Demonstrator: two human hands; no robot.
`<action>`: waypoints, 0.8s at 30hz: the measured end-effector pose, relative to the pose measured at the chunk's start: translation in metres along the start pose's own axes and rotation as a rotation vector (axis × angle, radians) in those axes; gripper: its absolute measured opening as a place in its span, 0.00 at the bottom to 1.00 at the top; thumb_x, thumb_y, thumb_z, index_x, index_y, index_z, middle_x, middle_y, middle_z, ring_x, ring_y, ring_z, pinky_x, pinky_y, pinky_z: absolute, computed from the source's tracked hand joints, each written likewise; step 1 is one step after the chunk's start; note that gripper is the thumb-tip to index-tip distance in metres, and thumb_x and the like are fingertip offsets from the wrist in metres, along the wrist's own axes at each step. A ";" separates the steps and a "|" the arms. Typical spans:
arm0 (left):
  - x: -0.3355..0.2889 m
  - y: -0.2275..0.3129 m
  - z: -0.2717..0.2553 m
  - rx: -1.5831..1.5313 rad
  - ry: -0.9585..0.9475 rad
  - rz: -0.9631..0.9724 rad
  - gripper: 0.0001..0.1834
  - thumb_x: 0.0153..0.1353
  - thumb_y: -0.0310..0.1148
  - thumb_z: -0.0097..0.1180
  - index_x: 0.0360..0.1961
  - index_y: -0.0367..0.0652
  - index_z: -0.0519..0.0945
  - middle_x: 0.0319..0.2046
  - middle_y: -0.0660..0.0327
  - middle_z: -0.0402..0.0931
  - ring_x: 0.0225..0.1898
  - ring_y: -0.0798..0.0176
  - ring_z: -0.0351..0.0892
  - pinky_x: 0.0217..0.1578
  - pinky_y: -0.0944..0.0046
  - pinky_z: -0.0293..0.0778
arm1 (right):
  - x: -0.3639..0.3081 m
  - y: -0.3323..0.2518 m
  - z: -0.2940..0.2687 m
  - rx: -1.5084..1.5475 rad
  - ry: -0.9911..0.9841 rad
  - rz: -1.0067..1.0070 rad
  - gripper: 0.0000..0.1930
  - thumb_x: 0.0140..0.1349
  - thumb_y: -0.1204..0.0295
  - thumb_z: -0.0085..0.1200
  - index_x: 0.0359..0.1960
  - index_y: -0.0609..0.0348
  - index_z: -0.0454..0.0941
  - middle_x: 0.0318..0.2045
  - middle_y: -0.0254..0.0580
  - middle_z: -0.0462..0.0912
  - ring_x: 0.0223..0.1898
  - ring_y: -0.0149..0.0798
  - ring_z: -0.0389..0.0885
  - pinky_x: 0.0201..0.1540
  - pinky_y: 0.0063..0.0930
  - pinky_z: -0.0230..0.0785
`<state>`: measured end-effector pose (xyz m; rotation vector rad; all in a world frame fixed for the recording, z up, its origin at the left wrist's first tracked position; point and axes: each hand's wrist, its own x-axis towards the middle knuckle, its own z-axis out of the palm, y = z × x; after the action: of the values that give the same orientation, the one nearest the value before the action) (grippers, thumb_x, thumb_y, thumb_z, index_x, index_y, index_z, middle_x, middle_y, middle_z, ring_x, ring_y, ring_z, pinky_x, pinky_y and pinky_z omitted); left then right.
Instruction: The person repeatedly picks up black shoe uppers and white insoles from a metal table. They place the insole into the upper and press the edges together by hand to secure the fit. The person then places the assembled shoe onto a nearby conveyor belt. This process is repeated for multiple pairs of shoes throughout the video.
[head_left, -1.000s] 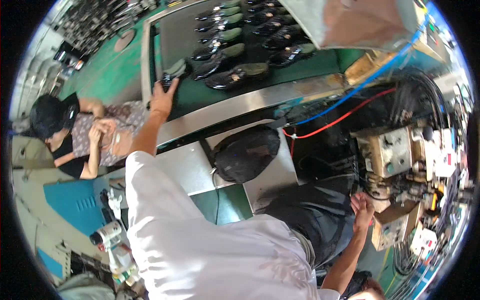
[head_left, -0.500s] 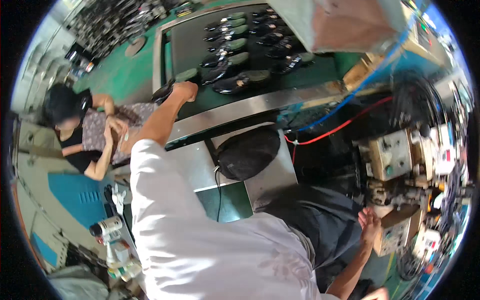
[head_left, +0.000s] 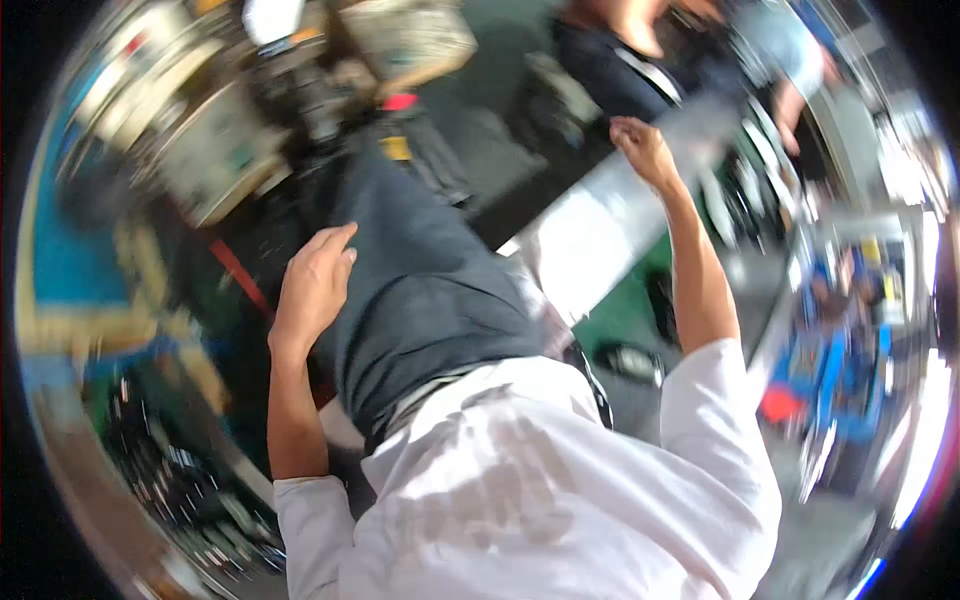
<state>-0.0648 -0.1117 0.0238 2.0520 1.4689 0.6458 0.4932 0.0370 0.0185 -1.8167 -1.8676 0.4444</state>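
My left hand point(head_left: 315, 285) hangs in the air beside my dark trousers point(head_left: 420, 270), its fingers stretched out and thumb apart. It holds nothing. My right hand point(head_left: 645, 150) is raised at the far right, its fingers curled in, with no object showing in it. Behind that hand runs a pale metal ledge point(head_left: 590, 240). Several blurred black shoes point(head_left: 745, 190) lie past the ledge on the right. One dark shoe point(head_left: 630, 362) is nearer, beside my right sleeve.
Beige machine boxes point(head_left: 220, 150) stand at the far left, with a red hose point(head_left: 240, 272) below. Blurred black shoes point(head_left: 170, 470) are at the lower left. Another person's bare arm point(head_left: 630, 25) and dark clothing show at the top. A blue rack point(head_left: 835, 370) stands at right.
The view has swung round to the right. My left hand, earlier at a black shoe on the conveyor, is now away from it and empty. My right hand has lifted and reached forward.
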 end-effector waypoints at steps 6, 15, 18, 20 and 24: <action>0.111 0.084 0.130 -0.262 -0.511 0.396 0.18 0.75 0.27 0.56 0.62 0.33 0.82 0.57 0.43 0.84 0.58 0.38 0.83 0.60 0.50 0.77 | -0.355 0.159 -0.141 -0.225 0.420 0.837 0.23 0.68 0.56 0.61 0.55 0.63 0.89 0.46 0.58 0.93 0.49 0.52 0.93 0.54 0.41 0.81; 0.126 0.061 0.215 -0.219 -0.725 0.398 0.16 0.74 0.30 0.58 0.57 0.32 0.85 0.52 0.44 0.87 0.53 0.39 0.86 0.56 0.48 0.79 | -0.625 0.001 0.083 -0.073 -0.181 0.842 0.56 0.49 0.65 0.82 0.81 0.58 0.63 0.76 0.61 0.70 0.78 0.58 0.68 0.79 0.48 0.64; 0.131 0.058 0.218 -0.189 -0.715 0.433 0.16 0.73 0.29 0.57 0.57 0.32 0.85 0.51 0.44 0.87 0.53 0.40 0.87 0.55 0.50 0.79 | -0.573 -0.003 0.124 -0.010 0.013 0.924 0.49 0.50 0.67 0.80 0.77 0.54 0.70 0.72 0.58 0.75 0.72 0.63 0.74 0.75 0.50 0.69; 0.132 0.060 0.216 -0.150 -0.724 0.431 0.16 0.73 0.29 0.57 0.57 0.32 0.85 0.51 0.44 0.87 0.53 0.39 0.87 0.55 0.50 0.79 | -0.562 0.001 0.117 0.068 -0.045 0.960 0.43 0.51 0.67 0.78 0.72 0.56 0.74 0.63 0.57 0.83 0.65 0.61 0.81 0.69 0.48 0.74; 0.140 0.074 0.219 -0.197 -0.792 0.389 0.17 0.74 0.30 0.56 0.57 0.32 0.85 0.51 0.42 0.87 0.54 0.37 0.86 0.57 0.46 0.79 | -0.573 0.006 0.087 0.278 -0.224 1.014 0.31 0.55 0.66 0.73 0.61 0.64 0.81 0.46 0.47 0.90 0.49 0.44 0.87 0.58 0.37 0.78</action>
<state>0.1716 -0.0292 -0.0799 2.0834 0.5434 0.0631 0.4442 -0.5221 -0.1259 -2.4525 -0.7804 1.2103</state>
